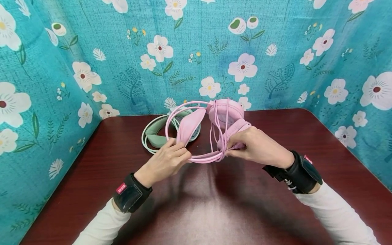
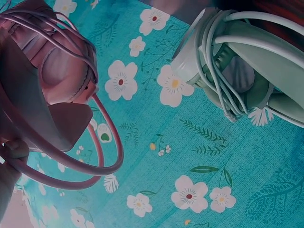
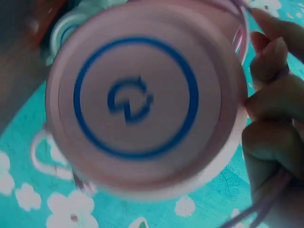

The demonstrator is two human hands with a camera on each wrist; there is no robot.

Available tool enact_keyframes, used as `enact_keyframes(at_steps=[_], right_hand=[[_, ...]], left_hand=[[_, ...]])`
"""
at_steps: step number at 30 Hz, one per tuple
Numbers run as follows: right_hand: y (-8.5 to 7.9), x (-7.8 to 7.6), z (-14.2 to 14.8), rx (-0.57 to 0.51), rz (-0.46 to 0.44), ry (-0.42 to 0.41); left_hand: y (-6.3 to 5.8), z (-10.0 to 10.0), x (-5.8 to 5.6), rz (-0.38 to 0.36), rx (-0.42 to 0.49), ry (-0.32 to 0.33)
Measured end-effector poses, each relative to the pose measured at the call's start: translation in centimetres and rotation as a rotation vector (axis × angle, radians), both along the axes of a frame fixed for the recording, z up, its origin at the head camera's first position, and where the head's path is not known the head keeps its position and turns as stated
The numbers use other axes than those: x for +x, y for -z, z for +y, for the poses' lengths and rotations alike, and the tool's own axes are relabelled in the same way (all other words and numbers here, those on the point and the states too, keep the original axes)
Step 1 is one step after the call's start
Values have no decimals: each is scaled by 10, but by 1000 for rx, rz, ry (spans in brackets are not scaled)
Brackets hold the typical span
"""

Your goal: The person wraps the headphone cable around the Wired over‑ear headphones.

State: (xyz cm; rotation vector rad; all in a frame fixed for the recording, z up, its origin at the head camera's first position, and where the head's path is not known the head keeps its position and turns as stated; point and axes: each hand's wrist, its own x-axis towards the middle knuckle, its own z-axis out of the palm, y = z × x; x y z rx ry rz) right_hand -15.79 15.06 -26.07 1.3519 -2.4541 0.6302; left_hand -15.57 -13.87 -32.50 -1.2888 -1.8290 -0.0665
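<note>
A pair of pink headphones (image 1: 191, 126) is held up over the table, its thin pink cable (image 1: 227, 127) looped around the ear cups. My left hand (image 1: 166, 159) grips the headband at its near left side. At the near ear cup, my right hand (image 1: 257, 144) pinches the cable with thumb and fingers. The right wrist view shows that ear cup's round outer face (image 3: 166, 109), marked with a blue ring, and the curled fingers (image 3: 270, 137) beside it with cable strands running through them. Part of the near ear cup is hidden behind my right hand in the head view.
Green headphones (image 1: 157, 140), with a pale cable wound around them, lie on the dark red-brown table (image 1: 196, 211) behind my left hand. A teal flowered curtain (image 1: 196, 51) hangs along the back and both sides of the table.
</note>
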Motion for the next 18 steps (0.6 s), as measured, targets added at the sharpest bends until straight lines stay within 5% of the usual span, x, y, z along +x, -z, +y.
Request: enact_keyframes(at_steps=[7,18], right_hand=[[-8,-4,1,95,-13,91],[-25,-22,13,135,-271,-91]], left_hand=[[2,2,2,-1,-23,-3],[5,4,4,-3,-40,27]])
